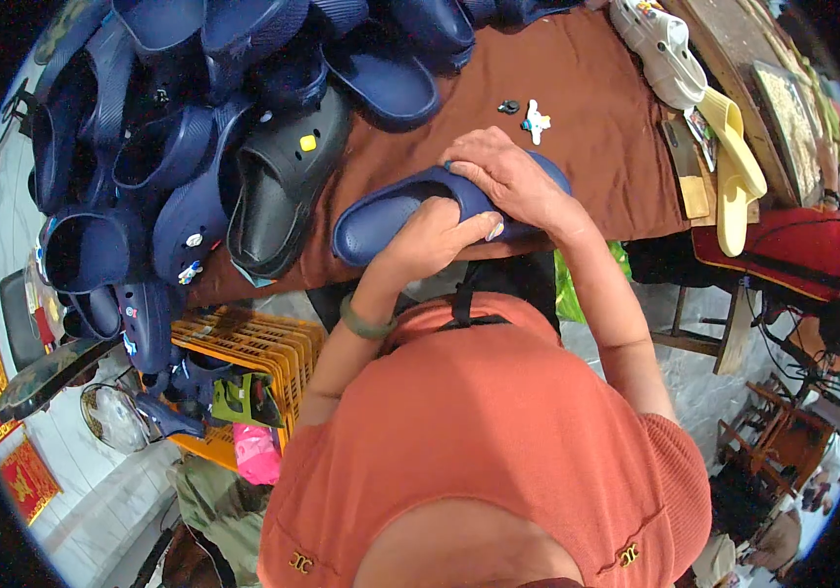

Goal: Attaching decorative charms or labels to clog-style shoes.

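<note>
A: Where is the dark blue rubber slip-on shoe (357, 231)?
B: It is right in front of the person's tummy, at the near edge of the table covered with red-brown cloth (601, 176). Its open heel points left and its toe points right.
A: What is the left hand (430, 235) doing?
B: Its fingers are bent and clamped on the shoe, by the front edge of the strap nearest the person. The thumb is right next to a small white charm (494, 231). A thick green bangle (366, 319) is on that wrist.
A: And the right hand (513, 181)?
B: It lies over the top of the shoe. Its fingers are close together and clamped on the strap. I can't see all the tips.
A: What else is on the table?
B: Past the hands there is a small white toy-shaped charm (537, 123), and a tiny black piece (508, 106) just beside it. On the left is a black rubber clog (261, 211) with a yellow square charm (308, 143). Next to it is a big pile of navy blue shoes (180, 147).
A: And on the right?
B: A chunky white clog (663, 59), with a pale yellow slipper (732, 220) near it.
</note>
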Available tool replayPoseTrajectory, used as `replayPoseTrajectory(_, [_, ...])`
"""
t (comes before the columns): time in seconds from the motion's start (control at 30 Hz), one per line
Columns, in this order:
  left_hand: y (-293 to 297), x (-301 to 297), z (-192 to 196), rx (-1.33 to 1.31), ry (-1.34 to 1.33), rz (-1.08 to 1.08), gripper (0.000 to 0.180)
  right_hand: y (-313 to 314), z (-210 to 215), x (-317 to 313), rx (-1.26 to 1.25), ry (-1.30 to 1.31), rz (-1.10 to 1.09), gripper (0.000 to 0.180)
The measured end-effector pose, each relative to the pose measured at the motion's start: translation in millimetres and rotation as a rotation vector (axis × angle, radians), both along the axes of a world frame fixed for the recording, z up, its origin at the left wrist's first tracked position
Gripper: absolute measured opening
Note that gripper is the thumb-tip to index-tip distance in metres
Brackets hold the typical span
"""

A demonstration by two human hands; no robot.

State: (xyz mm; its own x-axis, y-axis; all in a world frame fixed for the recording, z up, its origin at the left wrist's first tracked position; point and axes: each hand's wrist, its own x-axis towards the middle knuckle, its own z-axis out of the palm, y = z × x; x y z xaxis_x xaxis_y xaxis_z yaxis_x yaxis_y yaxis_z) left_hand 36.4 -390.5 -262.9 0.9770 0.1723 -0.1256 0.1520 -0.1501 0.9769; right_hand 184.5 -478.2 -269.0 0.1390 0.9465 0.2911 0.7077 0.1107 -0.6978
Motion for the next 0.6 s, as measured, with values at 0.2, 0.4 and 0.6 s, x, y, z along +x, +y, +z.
replayPoseTrajectory(0.2, [2.2, -6.0, -11.4, 0.625, -0.486, -0.086, 0.019, 1.2, 1.9, -3.0, -0.049, 0.174, -0.076, 0.021])
replayPoseTrajectory(0.4, [-2.5, -1.2, -11.5, 0.361, -0.228, -0.057, 0.017, 0.2, -2.5, -5.5, -0.042, 0.178, -0.141, 0.021])
replayPoseTrajectory(0.6, [-9.0, 0.0, 4.5, -0.021, 0.164, 0.098, 0.028, -2.6, -4.4, -6.5, 0.021, 0.229, -0.136, 0.019])
